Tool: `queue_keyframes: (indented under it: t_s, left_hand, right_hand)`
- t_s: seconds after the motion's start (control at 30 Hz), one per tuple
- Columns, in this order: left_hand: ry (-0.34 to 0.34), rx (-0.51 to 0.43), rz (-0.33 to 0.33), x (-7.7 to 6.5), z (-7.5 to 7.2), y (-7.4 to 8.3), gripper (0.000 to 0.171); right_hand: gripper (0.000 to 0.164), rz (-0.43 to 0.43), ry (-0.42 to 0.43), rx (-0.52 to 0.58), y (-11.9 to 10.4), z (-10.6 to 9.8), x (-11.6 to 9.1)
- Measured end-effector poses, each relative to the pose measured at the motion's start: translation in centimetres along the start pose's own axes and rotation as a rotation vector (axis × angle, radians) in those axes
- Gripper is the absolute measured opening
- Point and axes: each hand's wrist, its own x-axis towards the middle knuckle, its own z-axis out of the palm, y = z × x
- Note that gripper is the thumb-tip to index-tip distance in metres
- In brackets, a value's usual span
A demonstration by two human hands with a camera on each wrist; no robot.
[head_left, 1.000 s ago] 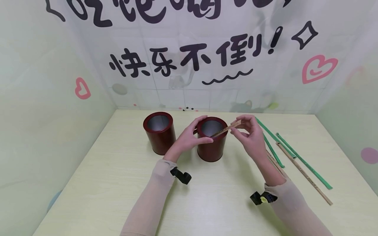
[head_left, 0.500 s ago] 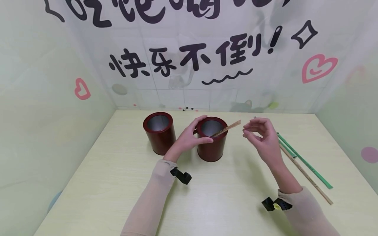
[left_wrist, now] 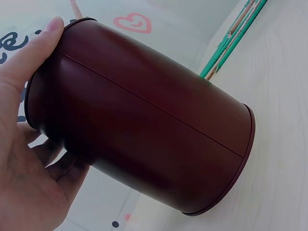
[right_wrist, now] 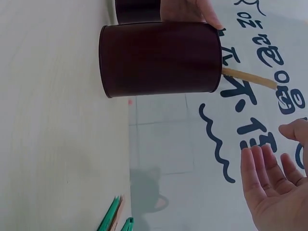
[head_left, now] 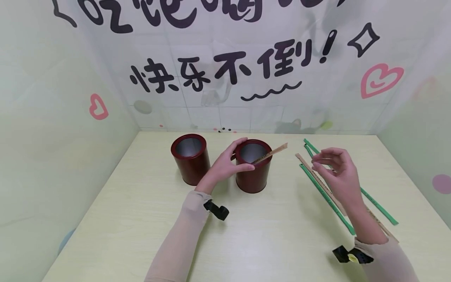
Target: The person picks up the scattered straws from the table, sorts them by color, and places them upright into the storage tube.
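Note:
My left hand (head_left: 225,167) grips a dark red cylindrical can (head_left: 251,181) by its rim, thumb at the near edge and fingers round the left side. In the left wrist view the can's wall (left_wrist: 144,106) fills the middle. A slim brown printed packet (head_left: 278,149), like a wrapped straw, leans in the can, its upper end sticking out to the right. My right hand (head_left: 340,178) hovers over several long thin packets, brown (head_left: 318,180) and green (head_left: 327,199), on the table. Its fingers are loosely bent and hold nothing. The hand and forearm hide parts of these packets.
A second dark red can (head_left: 192,168) stands upright to the left, its mouth facing up. The pale wooden table (head_left: 141,219) is bounded by a printed back wall (head_left: 211,117) and side walls. Another green packet (head_left: 378,205) lies right of my right forearm.
My right hand has let go of the brown packet and moved right and toward me, over the packets on the table. The left hand and the can have stayed in place.

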Motion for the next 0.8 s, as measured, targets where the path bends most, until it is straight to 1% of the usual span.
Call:
queue_keyframes:
  t_s: [0.03,0.1,0.27,0.37,0.57,0.8]
  left_hand:
    - [0.001,0.0,-0.001,0.0,0.0,0.0,0.085]
    - [0.001,0.0,-0.001,-0.1,0.0,0.1,0.085]
    - [0.001,0.005,-0.005,-0.1,0.0,0.3,0.086]
    - [-0.001,0.008,-0.009,-0.1,0.0,0.3,0.087]
    - [-0.003,0.007,-0.001,0.0,0.1,0.3,0.088]
    - [-0.004,0.003,0.003,0.0,0.0,0.2,0.088]
  right_hand:
    - [0.033,0.0,0.001,0.01,0.0,-0.4,-0.2]
    - [0.034,0.0,0.002,-0.005,0.1,-1.1,-0.5]
    - [0.035,0.007,0.003,0.019,0.5,-3.1,-1.3]
    - [0.036,0.027,0.005,0.031,0.8,-4.3,-1.9]
    - [0.039,0.062,0.036,-0.013,1.1,-6.9,-3.1]
    - [0.04,0.126,0.071,0.038,1.5,-9.3,-4.2]
